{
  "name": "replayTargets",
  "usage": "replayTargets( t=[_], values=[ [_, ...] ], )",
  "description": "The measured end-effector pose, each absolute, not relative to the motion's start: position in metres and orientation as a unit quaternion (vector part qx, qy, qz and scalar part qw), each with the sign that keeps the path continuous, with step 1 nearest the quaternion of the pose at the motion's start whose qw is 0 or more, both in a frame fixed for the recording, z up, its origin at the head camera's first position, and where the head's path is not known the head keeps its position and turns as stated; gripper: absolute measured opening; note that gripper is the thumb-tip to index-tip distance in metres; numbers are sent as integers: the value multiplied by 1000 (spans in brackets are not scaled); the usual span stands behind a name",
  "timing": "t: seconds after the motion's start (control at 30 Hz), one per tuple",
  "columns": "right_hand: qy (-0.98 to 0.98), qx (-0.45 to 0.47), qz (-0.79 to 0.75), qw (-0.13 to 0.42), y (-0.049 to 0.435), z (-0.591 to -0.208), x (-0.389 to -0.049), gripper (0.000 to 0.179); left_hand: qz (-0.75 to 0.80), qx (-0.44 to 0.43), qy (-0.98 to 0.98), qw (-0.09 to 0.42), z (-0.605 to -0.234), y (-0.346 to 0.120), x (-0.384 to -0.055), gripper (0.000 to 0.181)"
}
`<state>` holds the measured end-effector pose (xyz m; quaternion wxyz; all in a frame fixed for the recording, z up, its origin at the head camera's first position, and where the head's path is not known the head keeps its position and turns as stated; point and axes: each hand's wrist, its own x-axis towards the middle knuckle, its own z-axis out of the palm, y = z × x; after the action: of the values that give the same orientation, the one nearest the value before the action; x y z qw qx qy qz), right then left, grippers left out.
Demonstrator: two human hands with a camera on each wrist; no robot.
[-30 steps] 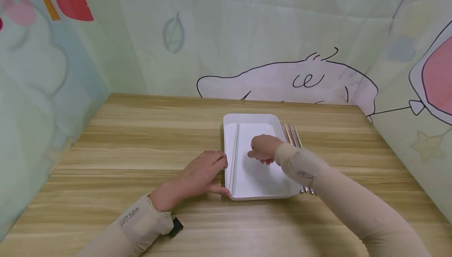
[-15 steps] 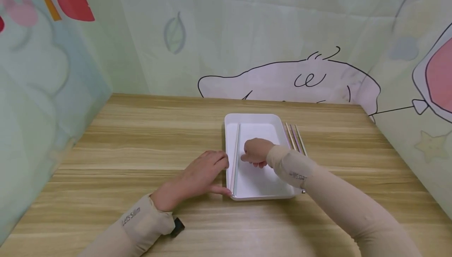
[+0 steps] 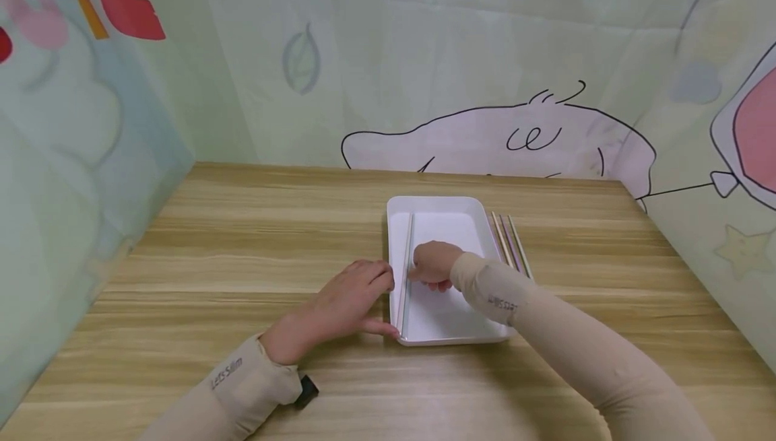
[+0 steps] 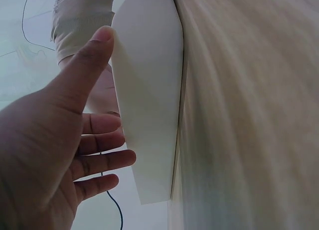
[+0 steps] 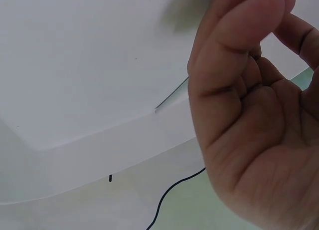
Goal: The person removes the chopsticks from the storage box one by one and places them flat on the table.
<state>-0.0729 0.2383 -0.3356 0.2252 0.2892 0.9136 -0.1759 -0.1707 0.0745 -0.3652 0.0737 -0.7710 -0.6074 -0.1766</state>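
A white rectangular tray [image 3: 445,323] sits on the wooden table. Along its left side lie two slim chopsticks, one pinkish [image 3: 401,299] and one pale blue-green [image 3: 407,299]. My left hand [image 3: 348,299] steadies the tray's left wall; in the left wrist view its fingers [image 4: 107,157] are spread and gently bent, thumb at the rim. My right hand [image 3: 435,262] is over the tray floor with curled fingers, fingertips right at the blue-green chopstick. The right wrist view shows one chopstick end [image 5: 172,94] behind the curled forefinger; I cannot tell whether the fingers pinch it.
Several more chopsticks [image 3: 514,242] lie side by side on the table just right of the tray, partly hidden by my right sleeve [image 3: 515,299]. The wooden tabletop [image 3: 261,225] reaches back to a printed cloth wall [image 3: 254,91], with more cloth at both sides.
My right hand has moved left across the tray, bringing its fingertips to the chopsticks there. My left hand keeps its place on the tray, and the chopsticks lie as before.
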Motion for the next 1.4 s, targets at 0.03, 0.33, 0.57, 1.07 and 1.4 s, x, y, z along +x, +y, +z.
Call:
replayTargets(
  t=[0.03,0.33,0.57,1.07,1.4],
  values=[
    [914,288,-175,225,238,-336,-73,30,-178,-771,-607,74,-366,75,-171,61],
    [911,290,-183,230,238,-337,-75,32,-179,-772,-604,82,-366,75,-170,61],
    [912,291,-178,227,236,-340,-77,32,-177,-772,-607,73,-366,75,-170,61],
    [909,302,-176,226,236,-343,-79,38,-179,-767,-613,60,-366,75,-169,61],
    [913,311,-153,217,235,-346,-82,38,-183,-769,-608,70,-366,75,-170,61]
  ],
)
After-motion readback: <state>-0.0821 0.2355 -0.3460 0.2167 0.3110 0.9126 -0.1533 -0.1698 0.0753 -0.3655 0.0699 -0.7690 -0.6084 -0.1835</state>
